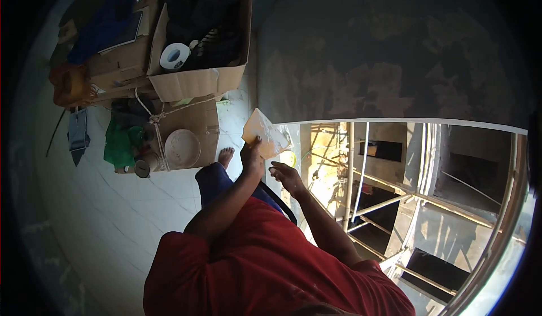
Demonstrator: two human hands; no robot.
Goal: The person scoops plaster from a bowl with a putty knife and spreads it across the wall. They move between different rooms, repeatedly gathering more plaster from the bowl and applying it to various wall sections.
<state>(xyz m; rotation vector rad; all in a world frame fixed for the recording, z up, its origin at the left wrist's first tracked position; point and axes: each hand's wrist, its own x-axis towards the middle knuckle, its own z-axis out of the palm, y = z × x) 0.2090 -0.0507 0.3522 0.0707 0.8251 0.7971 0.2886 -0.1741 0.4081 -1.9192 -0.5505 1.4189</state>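
My left hand is closed on the lower edge of a flat, pale orange plate smeared with white, its corner pointing up and away from me. Just to the right, and apart from the plate, my right hand has its fingers curled in. Something pale shows at its fingertips, but I cannot tell what it is. A yellow-rimmed round thing shows partly behind the plate, close above the right hand.
A window opening with bamboo scaffolding outside lies right, below a patchy grey wall. At left stand cardboard boxes, one holding dark cloth and a white roll. A round dish, a can and rope lie nearby on the marble-patterned floor.
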